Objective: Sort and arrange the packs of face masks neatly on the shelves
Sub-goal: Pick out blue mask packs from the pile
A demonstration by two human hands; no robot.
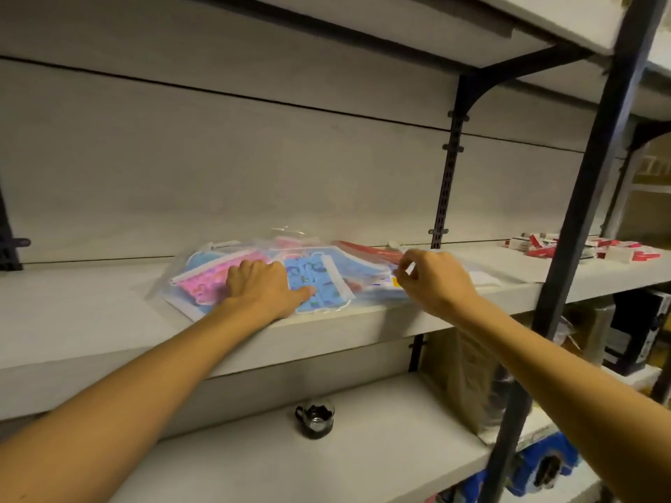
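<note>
Head view: pink, blue mask packs (276,277)

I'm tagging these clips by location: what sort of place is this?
Probably a shop stockroom: bare bracketed shelves, a loose heap of bagged face masks, and small red-and-white boxes piled further along.

A pink mask pack (207,281) is lying beside a blue printed mask pack (319,281) in clear plastic, a red-topped pack (366,250) is showing behind, red-and-white boxes (566,246) are resting on the pale grey shelf (90,306) between dark uprights (577,197).
</note>
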